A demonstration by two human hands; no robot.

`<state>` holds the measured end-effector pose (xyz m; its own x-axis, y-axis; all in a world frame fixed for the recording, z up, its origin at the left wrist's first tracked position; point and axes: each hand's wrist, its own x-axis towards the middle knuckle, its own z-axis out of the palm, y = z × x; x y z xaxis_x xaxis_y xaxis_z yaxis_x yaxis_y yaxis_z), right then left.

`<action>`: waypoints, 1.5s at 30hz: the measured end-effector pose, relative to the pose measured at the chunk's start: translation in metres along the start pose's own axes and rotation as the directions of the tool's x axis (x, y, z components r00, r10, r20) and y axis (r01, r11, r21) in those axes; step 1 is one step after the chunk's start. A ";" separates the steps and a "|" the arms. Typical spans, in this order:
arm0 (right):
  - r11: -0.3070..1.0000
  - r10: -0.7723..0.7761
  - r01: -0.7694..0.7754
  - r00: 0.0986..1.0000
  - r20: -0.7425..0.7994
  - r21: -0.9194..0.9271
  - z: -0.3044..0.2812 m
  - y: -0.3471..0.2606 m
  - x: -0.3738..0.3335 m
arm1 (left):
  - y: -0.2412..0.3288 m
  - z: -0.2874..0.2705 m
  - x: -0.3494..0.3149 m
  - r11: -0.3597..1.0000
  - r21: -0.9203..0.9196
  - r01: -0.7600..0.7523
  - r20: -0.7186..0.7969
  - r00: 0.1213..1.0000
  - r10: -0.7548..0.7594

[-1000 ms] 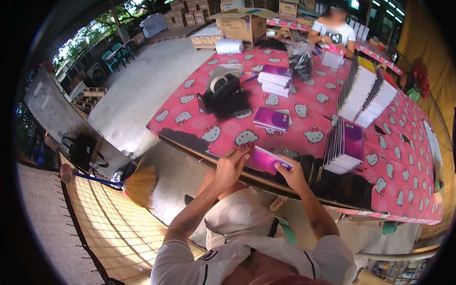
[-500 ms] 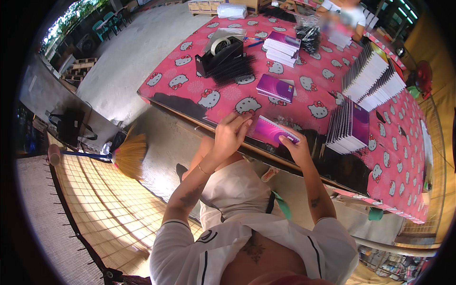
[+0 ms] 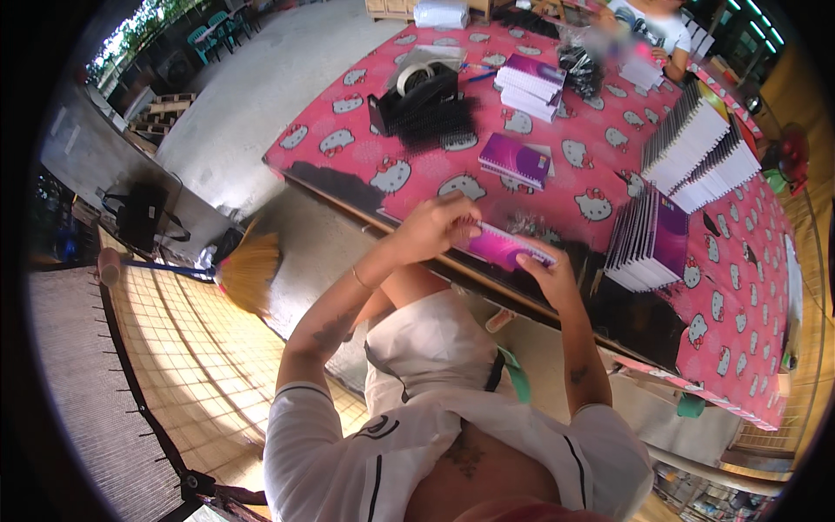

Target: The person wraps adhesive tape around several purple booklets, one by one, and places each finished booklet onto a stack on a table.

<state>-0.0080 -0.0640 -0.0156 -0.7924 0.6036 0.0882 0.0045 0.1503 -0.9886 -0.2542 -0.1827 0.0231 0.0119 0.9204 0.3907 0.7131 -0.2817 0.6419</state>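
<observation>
A small purple notebook (image 3: 497, 247) is tilted above the table's near edge, its row of binding holes along the upper long side. My right hand (image 3: 551, 271) grips its right end, thumb on the cover. At its left corner my left hand (image 3: 439, 228) is closed with fingers pinched together; whatever they hold is too small to make out. Just beyond lies another purple notebook (image 3: 513, 159) on a few white sheets. Farther left, a bundle of black spiral binding coils (image 3: 435, 123) rests beside a black tape dispenser (image 3: 412, 94).
The table has a pink patterned cover (image 3: 578, 157), torn dark along the near edge. Stacked notebooks (image 3: 645, 237) stand at right, more bound stacks (image 3: 696, 148) behind them. Another pile (image 3: 529, 87) sits near a bag of black coils (image 3: 581, 71). Across the table is a person (image 3: 652, 30). A broom (image 3: 248, 274) lies left.
My left hand has lifted slightly and its fingers have curled in more at the notebook's left corner. The right hand keeps its grip. The whole view has shifted a little.
</observation>
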 end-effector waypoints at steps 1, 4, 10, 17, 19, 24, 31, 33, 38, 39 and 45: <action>0.999 0.051 -0.051 0.999 -0.005 0.007 0.002 0.006 -0.005 | 0.007 0.001 0.001 0.999 -0.001 -0.051 -0.042 0.998 0.051; 0.995 -0.057 0.056 0.998 -0.015 -0.081 0.005 -0.007 -0.005 | 0.005 -0.002 0.004 0.992 0.123 -0.017 0.110 0.994 0.003; 0.995 -0.074 0.080 0.993 -0.091 0.065 0.012 0.000 -0.003 | 0.032 0.014 0.007 0.742 0.671 -0.005 -0.013 1.000 0.019; 0.992 -0.101 0.112 0.978 -0.182 0.052 0.020 0.005 -0.010 | 0.027 0.096 -0.039 0.738 0.667 0.099 -0.143 0.990 -0.004; 0.991 -0.116 0.126 0.978 -0.173 0.047 0.020 0.005 -0.011 | 0.040 0.068 -0.007 0.728 0.666 0.163 -0.249 0.968 0.011; 0.987 -0.058 0.081 0.984 -0.166 0.137 0.014 -0.005 -0.010 | 0.034 0.106 -0.051 0.792 0.609 -0.041 -0.034 0.996 0.078; 0.976 -0.033 0.055 0.994 -0.103 0.211 0.029 0.000 -0.007 | 0.027 0.079 -0.046 0.741 0.662 -0.119 0.048 0.992 0.116; 0.995 -0.064 0.073 0.991 -0.114 0.073 0.025 0.004 -0.009 | 0.033 0.074 -0.041 0.701 0.703 -0.124 0.040 0.990 0.135; 0.988 -0.069 0.086 0.990 -0.124 0.132 0.033 -0.001 0.000 | 0.038 0.066 -0.028 0.701 0.711 -0.048 -0.030 0.995 0.099; 0.991 -0.083 0.093 0.991 -0.103 0.096 0.029 0.001 0.000 | 0.032 0.079 -0.045 0.729 0.675 -0.116 0.047 0.992 0.115; 0.984 -0.170 0.165 0.983 -0.068 -0.067 0.026 0.020 0.004 | 0.037 0.068 -0.012 0.704 0.710 0.027 -0.127 0.988 0.090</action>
<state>-0.0264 -0.0790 -0.0380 -0.7381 0.6214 0.2627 -0.0853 0.3003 -0.9500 -0.1801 -0.1854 -0.0029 -0.0134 0.8493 0.5278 0.9998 0.0191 -0.0054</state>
